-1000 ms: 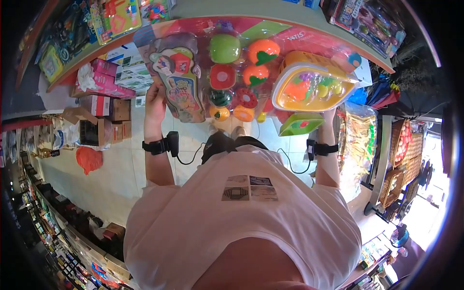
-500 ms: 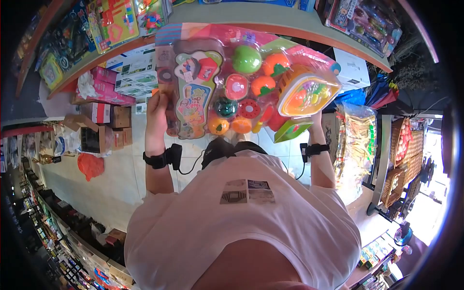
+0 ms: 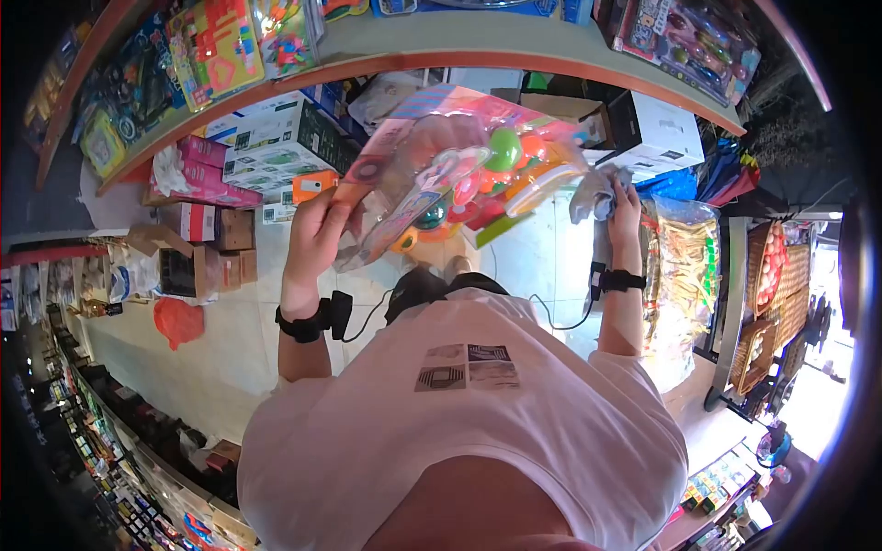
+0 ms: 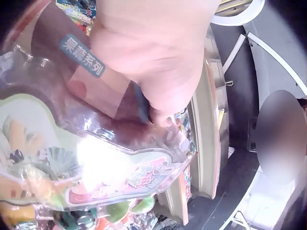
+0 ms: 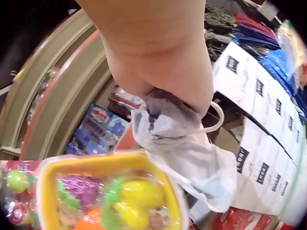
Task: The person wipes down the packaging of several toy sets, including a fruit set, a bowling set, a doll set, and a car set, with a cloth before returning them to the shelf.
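Note:
My left hand (image 3: 317,239) grips the left edge of a blister-packed toy fruit set (image 3: 432,174), thumb on the near side. The pack hangs tilted in front of the body, its printed card uppermost, with a green apple (image 3: 504,149) and other plastic fruit under clear plastic. In the left wrist view, the hand pinches the card's edge. Off the pack's right end, my right hand (image 3: 627,216) holds a crumpled grey-white cloth (image 5: 192,158) with dark smudges. The right wrist view has the pack's yellow toy basket (image 5: 103,160) just below and left of that cloth.
Ahead runs a curved shelf (image 3: 441,69) with packaged toys (image 3: 216,46) on it. White cartons (image 3: 657,133) and pink boxes (image 3: 216,170) stand beneath. A bundle in clear plastic (image 3: 680,275) is at right, beside wicker baskets (image 3: 781,275). An orange-red bag (image 3: 178,321) lies on the left floor.
The pack has gone from spread broad between both hands to tilted, its right end drawn leftward. My right hand has come away from it, and the cloth in that hand now shows.

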Available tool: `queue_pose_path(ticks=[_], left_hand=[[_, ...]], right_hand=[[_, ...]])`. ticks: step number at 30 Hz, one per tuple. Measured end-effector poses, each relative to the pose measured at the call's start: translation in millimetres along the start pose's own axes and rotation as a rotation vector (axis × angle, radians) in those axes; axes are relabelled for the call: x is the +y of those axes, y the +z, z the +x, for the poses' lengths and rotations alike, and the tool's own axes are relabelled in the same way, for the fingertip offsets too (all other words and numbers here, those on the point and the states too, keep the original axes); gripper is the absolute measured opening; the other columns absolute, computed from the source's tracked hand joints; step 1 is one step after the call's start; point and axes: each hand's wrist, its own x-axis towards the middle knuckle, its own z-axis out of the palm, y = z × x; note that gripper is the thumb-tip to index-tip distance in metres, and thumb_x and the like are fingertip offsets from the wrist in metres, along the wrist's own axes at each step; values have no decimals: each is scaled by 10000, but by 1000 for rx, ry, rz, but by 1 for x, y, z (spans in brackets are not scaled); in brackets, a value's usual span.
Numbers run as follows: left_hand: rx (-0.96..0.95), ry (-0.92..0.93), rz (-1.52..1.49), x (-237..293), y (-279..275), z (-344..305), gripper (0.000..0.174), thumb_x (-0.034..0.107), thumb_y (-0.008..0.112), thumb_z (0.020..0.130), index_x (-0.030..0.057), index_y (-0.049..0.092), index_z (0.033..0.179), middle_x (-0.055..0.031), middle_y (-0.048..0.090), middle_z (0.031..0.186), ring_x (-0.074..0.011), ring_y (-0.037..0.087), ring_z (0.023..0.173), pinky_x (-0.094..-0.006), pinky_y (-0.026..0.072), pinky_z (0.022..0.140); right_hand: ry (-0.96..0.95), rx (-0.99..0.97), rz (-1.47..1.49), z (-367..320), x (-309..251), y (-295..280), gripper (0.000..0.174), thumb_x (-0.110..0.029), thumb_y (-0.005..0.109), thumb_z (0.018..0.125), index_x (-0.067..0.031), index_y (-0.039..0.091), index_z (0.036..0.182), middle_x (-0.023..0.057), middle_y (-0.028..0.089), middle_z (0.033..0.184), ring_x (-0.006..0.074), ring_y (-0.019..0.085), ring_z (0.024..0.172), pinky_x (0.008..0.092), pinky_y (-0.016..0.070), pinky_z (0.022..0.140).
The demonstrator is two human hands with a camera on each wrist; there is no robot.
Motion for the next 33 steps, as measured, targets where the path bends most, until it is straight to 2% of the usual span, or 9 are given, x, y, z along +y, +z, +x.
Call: queue_pose_path(ticks=[2,3,8,13,19,22,25,31,33], left_hand=[[-16,28,37,2,8,7,263,227,501,958,-18,597,958,-26,579,668,-99,520,588,-239,392,548],[-22,12,35,-6,11,7,242,207,510,953,-19,595,950,-34,582,670,-112,534,600,-248,403,560],[-54,-21,109,-20,25,14,170,145,557,910,-10,577,842,-106,595,664,-207,569,580,-288,415,542],[-94,51,320,-8,40,21,164,153,574,891,10,575,810,-134,595,634,-296,570,558,-336,420,506],[-98,73,407,8,46,21,162,163,578,884,30,570,792,-116,609,619,-295,599,554,-351,428,489],[-81,44,453,6,47,19,155,168,580,879,36,575,797,-124,608,625,-305,600,561,-367,431,490],[-70,36,507,1,49,21,152,176,579,876,41,583,807,-140,595,625,-325,591,567,-387,433,493],[-47,-15,498,2,60,27,168,197,566,884,42,595,826,-168,581,636,-367,577,597,-422,429,513],[-52,-60,456,4,65,27,176,205,560,888,38,594,840,-176,590,665,-378,579,624,-427,434,530]], right_hand=[[-157,-107,-668,-24,-41,42,227,-123,544,924,19,597,1093,64,656,936,114,589,835,258,464,723],[-181,-154,-687,-20,-33,45,239,-140,549,912,29,611,1070,66,657,896,105,557,801,269,449,697],[-301,-366,-1148,-42,-36,107,223,-183,559,863,-3,608,986,245,632,903,395,612,843,408,485,742],[-443,-482,-1230,-65,-41,156,213,-99,527,839,38,589,990,239,606,968,394,585,933,422,464,794],[-467,-568,-898,-84,-65,176,255,-37,528,842,31,573,1084,211,589,953,356,582,893,354,454,807],[-574,-581,-911,-108,-95,195,223,-11,534,818,12,584,1033,204,575,980,393,567,923,396,455,789],[-487,-658,-730,-125,-111,210,220,-2,531,839,31,571,1053,209,571,1028,390,562,940,364,455,815],[-779,-562,-520,-134,-78,221,283,-2,577,815,50,554,1092,211,546,1152,396,522,1025,389,427,905],[-1009,-437,-782,-142,-66,234,343,-11,597,795,32,550,1133,205,514,1208,402,485,1084,418,418,919]])
